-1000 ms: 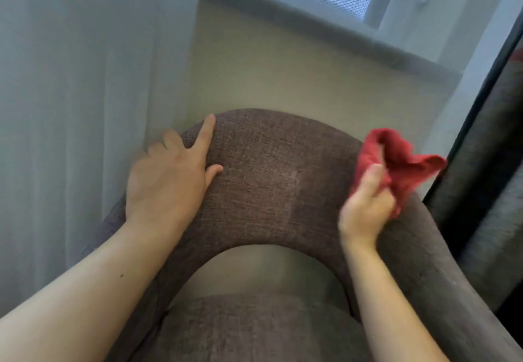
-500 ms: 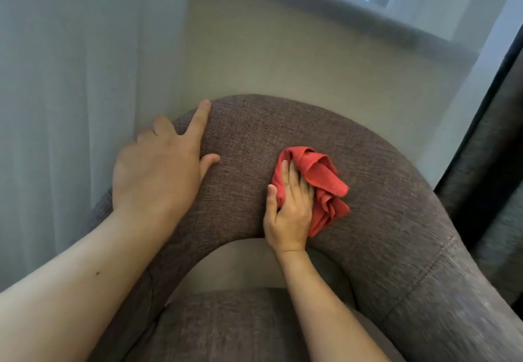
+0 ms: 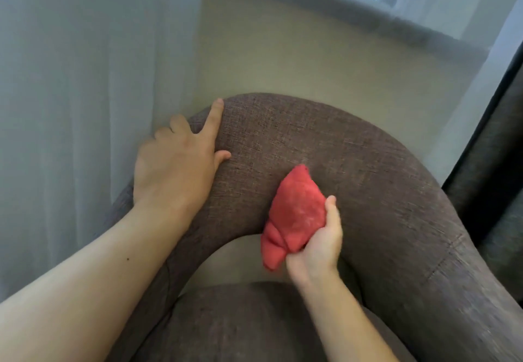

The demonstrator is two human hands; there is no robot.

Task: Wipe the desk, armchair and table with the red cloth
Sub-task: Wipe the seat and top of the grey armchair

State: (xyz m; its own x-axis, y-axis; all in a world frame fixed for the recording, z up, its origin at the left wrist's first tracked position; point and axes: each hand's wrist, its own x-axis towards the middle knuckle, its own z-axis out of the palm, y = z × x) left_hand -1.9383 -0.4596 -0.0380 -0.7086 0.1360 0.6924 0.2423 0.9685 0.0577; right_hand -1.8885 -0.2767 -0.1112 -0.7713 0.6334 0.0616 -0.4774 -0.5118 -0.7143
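Since the frame half a second earlier, our right hand (image 3: 314, 245) had turned over: it had lain flat on top of the red cloth (image 3: 291, 217), and now it gripped the cloth from the right and from beneath, so the bunched fabric faced up. The cloth had also slid toward the inner edge of the backrest, its lower folds hanging over that edge. Our left hand had barely shifted.

Going left to right: a sheer curtain (image 3: 85, 107) hung at the far left, just beside our left hand (image 3: 175, 169). That hand lay palm down on the left part of the armchair (image 3: 382, 192) backrest, fingers spread, index finger stretched straight toward the top edge, thumb pointing right onto the fabric; the outer fingers curled over the side nearest the curtain. The forearm ran down to the lower left corner.

In the middle, the red cloth rested crumpled against the grey-brown woven upholstery, its pointed upper end touching the backrest. Our right hand closed around its lower right side, thumb up along the cloth's edge, the other fingers hidden beneath it. The hand was slightly blurred.

To the right, the backrest curved down into the arm, and a dark curtain (image 3: 492, 163) stood beyond it. No containers were in view.
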